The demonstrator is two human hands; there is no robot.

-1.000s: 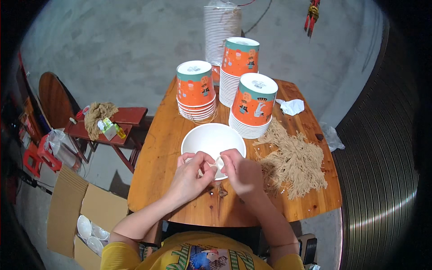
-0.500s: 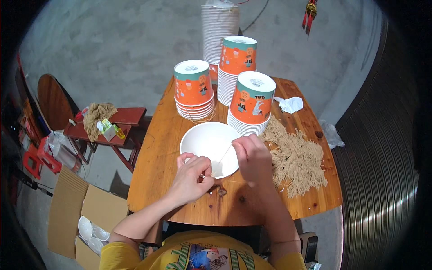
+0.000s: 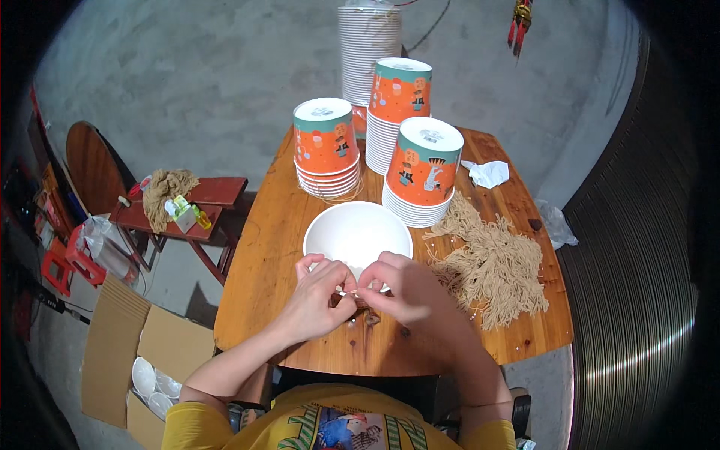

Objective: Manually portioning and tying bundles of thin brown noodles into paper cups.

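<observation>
One white bowl (image 3: 341,232), round, smooth and plain, with a thin rim, stands upright on the wooden table (image 3: 270,300), just in front of the person. Over its near rim, the left hand (image 3: 319,298) and right hand (image 3: 401,289) meet, thumbs and fingertips pinched together on one small pale piece (image 3: 355,291). It is mostly hidden by the fingers, and too small here to tell what it is.

Behind the bowl stand three stacks of upside-down paper tubs: a left one (image 3: 326,150), a middle one (image 3: 403,97) and a right one (image 3: 425,172), each topped by an orange tub with a green band and white base. One taller stack (image 3: 367,56) of white rims rises at the back. To the right lie one heap of tan string (image 3: 491,274), its strands loose and frayed, and one crumpled white tissue (image 3: 489,174). On the floor at left, one open cardboard box (image 3: 176,335) shows three white bowls (image 3: 144,376).
</observation>
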